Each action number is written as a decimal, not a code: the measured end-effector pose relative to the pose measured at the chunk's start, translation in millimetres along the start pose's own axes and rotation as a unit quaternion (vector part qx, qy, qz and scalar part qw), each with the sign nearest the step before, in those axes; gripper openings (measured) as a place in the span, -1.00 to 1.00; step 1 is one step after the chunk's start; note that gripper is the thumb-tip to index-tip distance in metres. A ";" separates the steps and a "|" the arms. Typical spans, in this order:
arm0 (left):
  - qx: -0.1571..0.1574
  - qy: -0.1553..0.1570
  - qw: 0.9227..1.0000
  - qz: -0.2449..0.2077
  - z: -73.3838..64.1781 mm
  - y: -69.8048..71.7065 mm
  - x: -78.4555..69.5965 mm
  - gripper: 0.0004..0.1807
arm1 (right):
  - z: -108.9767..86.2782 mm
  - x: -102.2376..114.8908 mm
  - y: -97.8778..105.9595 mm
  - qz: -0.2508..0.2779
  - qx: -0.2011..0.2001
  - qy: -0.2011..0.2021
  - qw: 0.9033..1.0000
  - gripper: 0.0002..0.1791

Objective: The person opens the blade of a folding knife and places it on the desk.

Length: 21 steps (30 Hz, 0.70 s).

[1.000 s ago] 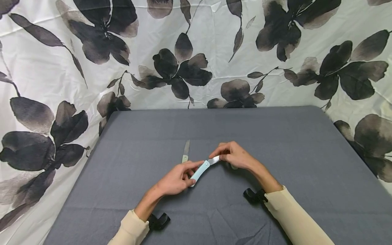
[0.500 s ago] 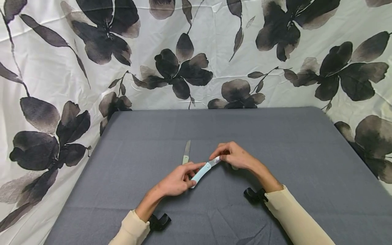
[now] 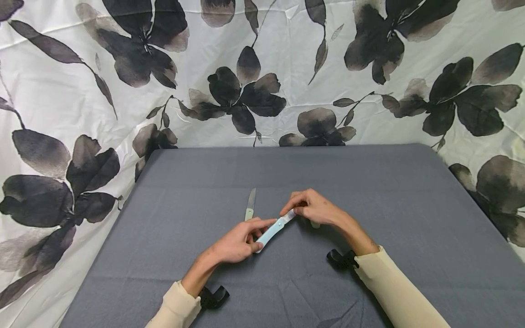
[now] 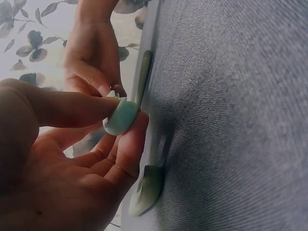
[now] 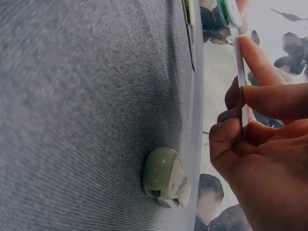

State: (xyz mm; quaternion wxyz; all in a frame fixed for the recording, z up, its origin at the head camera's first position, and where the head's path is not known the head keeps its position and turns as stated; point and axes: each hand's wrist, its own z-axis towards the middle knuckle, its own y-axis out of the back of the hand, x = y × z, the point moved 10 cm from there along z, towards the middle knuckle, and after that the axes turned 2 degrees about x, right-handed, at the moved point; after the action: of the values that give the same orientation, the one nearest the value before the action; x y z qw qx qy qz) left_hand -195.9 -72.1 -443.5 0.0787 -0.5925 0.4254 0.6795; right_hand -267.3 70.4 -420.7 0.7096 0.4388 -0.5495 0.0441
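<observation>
Both hands hold a folding knife with a light blue handle point(image 3: 270, 234) above the table. The left hand point(image 3: 238, 240) grips the handle, with its index finger stretched along it toward the pivot and its thumb near the butt. Between thumb and fingers, the right hand point(image 3: 317, 208) pinches the silver blade point(image 5: 238, 57). Blade and handle lie nearly in line, slightly bent at the pivot. Behind the left hand, a pale green folding knife point(image 3: 249, 213) lies with its blade out, its handle partly hidden. Another green handle point(image 5: 166, 172) rests on the table under the right hand, mostly covered in the head view.
A grey cloth covers the table point(image 3: 197, 168), creased near the front edge. Behind and beside it hangs a white curtain point(image 3: 295, 54) with dark flowers. Black camera mounts point(image 3: 213, 298) sit at both wrists.
The light blue handle has tilted down at the pivot, so the blade and handle stand straighter to each other than before. Both hands stay nearly in place.
</observation>
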 end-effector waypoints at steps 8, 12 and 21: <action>0.004 0.010 1.000 -0.016 0.9 4.3 -2.3 -0.27 | 3.2 -2.3 2.6 0.031 0.007 -0.018 0.999 -0.63; -0.002 0.017 0.999 -0.042 2.4 5.4 -3.0 -0.26 | 5.5 -6.3 11.9 0.069 -0.028 -0.027 0.997 -0.71; -0.021 0.023 0.997 -0.068 8.9 1.1 -3.6 -0.17 | 11.5 -23.2 21.2 0.174 -0.106 -0.070 0.977 -0.61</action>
State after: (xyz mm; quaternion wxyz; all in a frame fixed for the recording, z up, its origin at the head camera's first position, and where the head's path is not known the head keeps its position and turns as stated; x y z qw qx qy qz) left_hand -202.1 -65.4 -440.4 0.1027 -0.6372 0.3713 0.6675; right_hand -296.5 85.4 -427.4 0.6932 0.2611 -0.6673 0.0778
